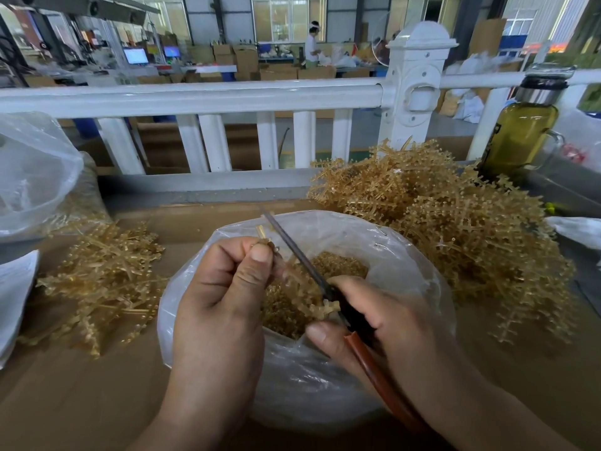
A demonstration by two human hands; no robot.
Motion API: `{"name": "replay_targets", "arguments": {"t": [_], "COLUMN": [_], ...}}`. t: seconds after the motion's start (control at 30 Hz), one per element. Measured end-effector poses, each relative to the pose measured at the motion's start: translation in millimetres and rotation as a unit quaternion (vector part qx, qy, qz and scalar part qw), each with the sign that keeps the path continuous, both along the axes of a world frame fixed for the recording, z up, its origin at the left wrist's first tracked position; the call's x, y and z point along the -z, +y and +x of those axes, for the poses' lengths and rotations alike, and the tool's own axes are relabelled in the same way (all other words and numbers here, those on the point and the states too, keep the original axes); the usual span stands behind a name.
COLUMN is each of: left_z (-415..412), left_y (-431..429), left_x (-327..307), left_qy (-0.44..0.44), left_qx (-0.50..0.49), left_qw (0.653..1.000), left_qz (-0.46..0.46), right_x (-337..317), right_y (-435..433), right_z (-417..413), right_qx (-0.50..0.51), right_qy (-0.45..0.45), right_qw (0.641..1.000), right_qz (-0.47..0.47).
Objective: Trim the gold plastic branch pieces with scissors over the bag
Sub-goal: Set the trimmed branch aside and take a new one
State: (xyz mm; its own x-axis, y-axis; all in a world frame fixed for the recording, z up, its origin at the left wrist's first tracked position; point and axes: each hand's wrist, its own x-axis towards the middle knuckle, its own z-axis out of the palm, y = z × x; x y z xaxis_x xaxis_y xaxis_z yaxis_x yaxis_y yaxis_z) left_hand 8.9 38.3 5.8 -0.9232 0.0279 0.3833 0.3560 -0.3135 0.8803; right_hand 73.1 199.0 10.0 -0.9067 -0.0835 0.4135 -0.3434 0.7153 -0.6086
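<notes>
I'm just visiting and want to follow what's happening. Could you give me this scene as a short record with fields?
left hand: pinches a branch piece over the bag
right hand: grips scissors, blade close to the piece
bag: clear, open, gold bits inside
right pile: large heap of branches
left pile: smaller heap
behind: white railing, bottle

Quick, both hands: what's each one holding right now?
Left hand: pinches a gold branch piece.
Right hand: grips the scissors.

White railing (195, 96); factory hall, big windows (286, 17).
</notes>
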Motion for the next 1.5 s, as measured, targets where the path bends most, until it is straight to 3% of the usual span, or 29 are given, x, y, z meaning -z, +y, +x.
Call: {"name": "replay_targets", "arguments": {"t": [0.13,0.23,0.4,0.47,0.57,0.7,0.9,1.07,1.17,1.27,1.37,1.5], "left_z": [-3,-2,7,8,7,9,16,19,14,7,5,5], "left_y": [-7,-8,-3,-2,-2,-2,2,5,4,2,-2,-2], "left_x": [-5,-8,-7,-6,-7,-5,-7,-5,-1,1,5,6], "left_qy": [-0.024,-0.031,-0.025,-0.010,0.020,0.022,0.020,0.024,-0.015,-0.107,-0.135,-0.135], "left_qx": [0.004,0.015,0.058,0.048,0.028,-0.014,-0.035,-0.021,0.042,0.177,0.246,0.258], "left_qw": [0.999,0.999,0.998,0.998,0.997,0.991,0.987,0.978,0.986,0.975,0.949,0.936], "left_qz": [0.029,0.034,-0.018,-0.043,-0.076,-0.133,-0.158,-0.205,-0.160,-0.081,-0.145,-0.200], "right_x": [-3,-4,3,5,5,5,7,10,5,-1,-3,-4], "right_y": [5,3,-3,-2,7,3,0,-2,3,9,11,11], "right_z": [1,-3,-11,-13,-14,-11,-14,-15,-16,-19,-21,-24], "right_qx": [-0.023,-0.061,-0.098,-0.072,-0.010,-0.072,-0.118,-0.103,-0.096,-0.127,-0.160,-0.168], "right_qy": [-0.037,-0.071,-0.095,-0.081,-0.063,-0.068,-0.048,-0.037,-0.038,-0.028,-0.039,-0.053], "right_qw": [0.986,0.932,0.878,0.886,0.938,0.931,0.870,0.866,0.837,0.787,0.725,0.700], "right_qz": [-0.160,-0.349,-0.459,-0.451,-0.340,-0.353,-0.477,-0.489,-0.537,-0.603,-0.669,-0.692]}}
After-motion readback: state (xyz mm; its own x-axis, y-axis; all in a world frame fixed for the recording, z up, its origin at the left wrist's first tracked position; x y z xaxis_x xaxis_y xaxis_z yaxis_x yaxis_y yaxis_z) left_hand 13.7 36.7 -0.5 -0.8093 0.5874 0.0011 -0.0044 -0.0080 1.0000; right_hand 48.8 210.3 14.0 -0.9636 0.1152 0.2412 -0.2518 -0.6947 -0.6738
